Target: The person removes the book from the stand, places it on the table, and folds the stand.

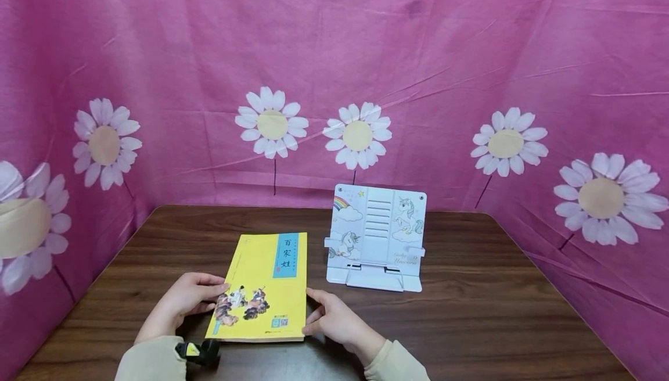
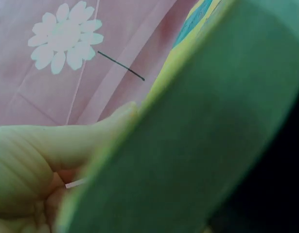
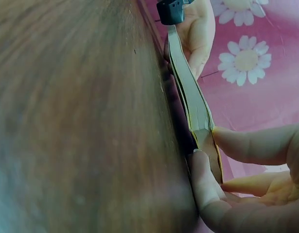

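A yellow paperback book (image 1: 282, 305) with a blue title panel and painted figures lies cover up, close over the wooden table. At its left edge my left hand (image 1: 190, 297) grips it, thumb on the edge and fingers partly hidden beneath. My right hand (image 1: 337, 320) pinches the opposite edge near the lower corner; in the right wrist view the thumb (image 3: 251, 143) is on the cover side and a fingertip (image 3: 202, 167) sits underneath. The left wrist view has the book (image 2: 188, 126) filling much of the frame, blurred and shaded.
A white metal book stand (image 1: 375, 236) with unicorn drawings stands upright to the right of the book, its lower ledge facing me. The brown wooden table (image 1: 496, 311) ends at a pink curtain (image 1: 418, 50) with white daisies. A black wrist camera (image 1: 201, 352) sits on my left wrist.
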The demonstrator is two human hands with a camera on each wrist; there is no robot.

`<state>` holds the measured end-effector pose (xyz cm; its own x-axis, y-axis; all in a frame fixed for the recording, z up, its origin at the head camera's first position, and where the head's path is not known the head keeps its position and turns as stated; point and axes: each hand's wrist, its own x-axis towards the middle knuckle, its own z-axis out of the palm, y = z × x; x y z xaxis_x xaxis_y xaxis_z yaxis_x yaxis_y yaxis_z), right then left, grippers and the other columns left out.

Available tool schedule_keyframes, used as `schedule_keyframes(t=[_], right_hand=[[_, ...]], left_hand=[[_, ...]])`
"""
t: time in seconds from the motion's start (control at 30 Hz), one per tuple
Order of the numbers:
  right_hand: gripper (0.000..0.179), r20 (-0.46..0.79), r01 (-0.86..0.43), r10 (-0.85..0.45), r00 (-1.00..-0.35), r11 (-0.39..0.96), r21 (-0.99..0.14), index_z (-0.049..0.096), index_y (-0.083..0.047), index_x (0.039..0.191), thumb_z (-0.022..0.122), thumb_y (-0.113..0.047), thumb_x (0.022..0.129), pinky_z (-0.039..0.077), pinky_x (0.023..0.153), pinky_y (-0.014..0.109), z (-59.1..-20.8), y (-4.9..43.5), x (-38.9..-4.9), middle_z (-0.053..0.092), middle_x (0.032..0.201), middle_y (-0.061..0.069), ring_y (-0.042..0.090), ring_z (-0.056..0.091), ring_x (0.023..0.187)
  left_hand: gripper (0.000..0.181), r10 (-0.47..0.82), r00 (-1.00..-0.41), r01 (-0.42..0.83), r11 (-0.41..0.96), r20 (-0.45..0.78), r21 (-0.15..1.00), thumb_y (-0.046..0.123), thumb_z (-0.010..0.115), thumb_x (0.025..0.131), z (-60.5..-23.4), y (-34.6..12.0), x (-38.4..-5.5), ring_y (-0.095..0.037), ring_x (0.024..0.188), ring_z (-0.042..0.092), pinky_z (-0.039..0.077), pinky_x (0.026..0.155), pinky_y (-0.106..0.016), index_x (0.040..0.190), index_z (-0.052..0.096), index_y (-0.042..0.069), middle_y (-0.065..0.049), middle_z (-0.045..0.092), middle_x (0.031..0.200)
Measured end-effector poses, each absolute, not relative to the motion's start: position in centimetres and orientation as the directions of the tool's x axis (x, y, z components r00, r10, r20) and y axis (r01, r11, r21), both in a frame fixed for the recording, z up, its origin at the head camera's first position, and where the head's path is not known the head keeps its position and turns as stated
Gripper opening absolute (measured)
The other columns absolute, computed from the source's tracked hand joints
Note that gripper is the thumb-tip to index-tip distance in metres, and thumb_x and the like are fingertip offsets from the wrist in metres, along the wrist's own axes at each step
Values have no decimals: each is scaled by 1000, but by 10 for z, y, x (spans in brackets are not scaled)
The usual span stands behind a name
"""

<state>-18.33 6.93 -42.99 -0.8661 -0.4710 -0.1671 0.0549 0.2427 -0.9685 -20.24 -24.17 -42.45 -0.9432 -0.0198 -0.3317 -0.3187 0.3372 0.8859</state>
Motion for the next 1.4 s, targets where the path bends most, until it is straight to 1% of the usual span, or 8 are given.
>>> schedule_keyframes(t=[0.2,0.37,0.5,0.67,0.77,0.9,1.1,1.4], right_hand=[[72,-146,38,-456,-878,237,-971,41,16,140,68,19,73,52,66,24,-432,68,-183,44,143,28,23,64,77],[66,-137,24,-464,-875,241,-970,45,17,137,66,20,75,54,67,23,-433,67,-184,38,148,30,26,66,75],[63,-125,2,-466,-876,256,-967,48,16,135,68,18,75,54,68,24,-433,69,-185,41,146,30,24,67,75],[58,-89,-46,-447,-890,283,-958,56,12,130,75,8,76,53,69,24,-428,75,-188,51,140,27,17,65,74],[50,-68,-68,-433,-899,290,-955,61,9,126,75,2,79,51,67,24,-424,80,-190,61,128,24,13,61,72],[41,-52,-68,-436,-898,255,-965,64,7,123,72,-6,85,53,70,27,-417,89,-196,69,113,23,11,63,75],[41,-2,-61,-386,-923,151,-987,60,11,125,68,-9,90,59,81,38,-404,105,-203,68,116,28,19,70,87],[41,57,-92,-224,-973,151,-984,59,15,125,67,-7,91,59,77,30,-384,125,-208,72,107,22,9,68,78]], left_hand=[[35,-27,-939,-330,337,-342,882,12,69,93,-424,-245,-202,-9,75,65,59,66,-27,117,65,-13,-2,73,88],[27,-77,-936,-349,357,-345,867,7,71,90,-423,-242,-201,-9,70,65,59,64,-28,108,69,-13,-3,73,82],[25,-102,-939,-343,339,-328,876,8,72,89,-422,-243,-200,-11,70,63,59,64,-27,105,68,-11,-1,70,82],[34,-86,-960,-279,251,-266,927,15,70,92,-416,-241,-200,-11,76,63,58,66,-25,115,65,-9,0,70,88],[41,-47,-974,-228,178,-223,957,18,70,93,-411,-234,-200,-11,79,64,59,69,-26,122,61,-9,1,70,92],[40,-30,-980,-201,104,-198,974,22,70,93,-404,-222,-201,-11,78,64,59,70,-25,123,62,-3,2,68,93],[38,-48,-983,-181,69,-177,981,27,68,95,-399,-203,-202,-13,83,63,59,73,-25,122,63,1,1,66,97],[39,-43,-992,-126,97,-122,987,25,68,95,-391,-167,-204,-17,85,62,58,72,-28,123,62,-1,-4,65,102]])
